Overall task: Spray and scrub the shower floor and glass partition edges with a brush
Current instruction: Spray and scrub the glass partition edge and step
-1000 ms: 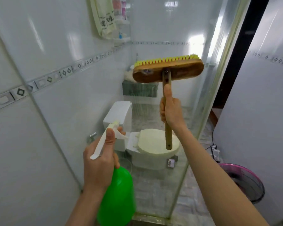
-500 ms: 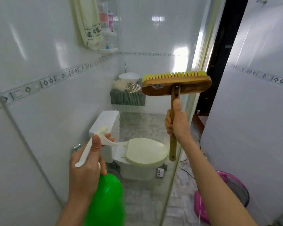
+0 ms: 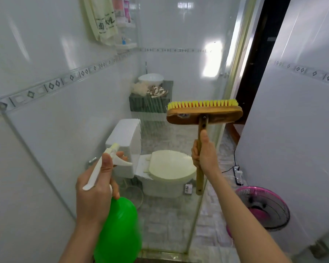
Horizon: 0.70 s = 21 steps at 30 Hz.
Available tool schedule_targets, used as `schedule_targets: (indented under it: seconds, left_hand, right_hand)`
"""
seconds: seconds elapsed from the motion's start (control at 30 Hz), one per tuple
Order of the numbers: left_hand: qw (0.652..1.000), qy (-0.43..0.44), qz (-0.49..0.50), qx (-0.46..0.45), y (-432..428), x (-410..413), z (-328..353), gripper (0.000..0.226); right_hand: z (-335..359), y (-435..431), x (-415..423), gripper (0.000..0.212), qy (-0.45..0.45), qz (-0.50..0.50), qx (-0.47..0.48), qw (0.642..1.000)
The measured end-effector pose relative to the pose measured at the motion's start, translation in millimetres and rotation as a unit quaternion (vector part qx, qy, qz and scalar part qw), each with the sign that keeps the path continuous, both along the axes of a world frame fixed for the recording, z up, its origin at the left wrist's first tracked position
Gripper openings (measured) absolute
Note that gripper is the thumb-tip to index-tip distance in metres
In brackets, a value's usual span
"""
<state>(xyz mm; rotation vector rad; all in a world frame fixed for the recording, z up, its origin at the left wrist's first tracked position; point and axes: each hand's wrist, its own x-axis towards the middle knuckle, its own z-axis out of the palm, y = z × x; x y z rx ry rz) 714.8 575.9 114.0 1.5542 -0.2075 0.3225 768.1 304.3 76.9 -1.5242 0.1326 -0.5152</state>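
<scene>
White-tiled bathroom, glass partition (image 3: pixel 207 215); left hand (image 3: pixel 95 190) fingers grip spray bottle (image 3: pixel 118 230), right hand (image 3: pixel 205 154) brush (image 3: pixel 204 113).

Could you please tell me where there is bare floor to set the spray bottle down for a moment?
Bare tiled floor lies between the toilet and the glass partition edge in front. Beyond the toilet, toward the dark green ledge, more floor is free. Right of the glass it is crowded: pink fan, power strip.
</scene>
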Motion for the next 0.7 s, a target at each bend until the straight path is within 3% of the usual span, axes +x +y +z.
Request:
schedule_targets:
  seconds: [0.17,0.33,0.4,0.47,0.6,0.7]
  left_hand:
    - [1.0,0.005,-0.013,0.01,1,-8,-10,0.034]
    - [0.999,0.016,-0.018,0.039,6,-12,-28,0.034]
    - [0.999,0.016,-0.013,0.045,9,-18,-37,0.042]
    - [0.999,0.021,-0.003,0.038,13,-25,-43,0.047]
    - [0.998,0.043,0.0,0.048,22,-33,-57,0.045]
    - [0.997,0.069,0.002,0.04,27,-33,-65,0.048]
  right_hand:
    - [-84,14,-37,0.062,0.124,-0.022,0.026,0.992]
    - [17,11,-8,0.059,0.01,-0.009,0.011,1.0]
    - [23,2,0,0.057,-0.019,-0.004,0.007,1.0]
    - [-17,-3,-5,0.059,0.013,-0.018,-0.008,1.0]
    - [-159,6,-41,0.066,0.186,-0.054,-0.058,0.979]
    - [-175,29,-42,0.073,0.219,-0.047,-0.028,0.974]
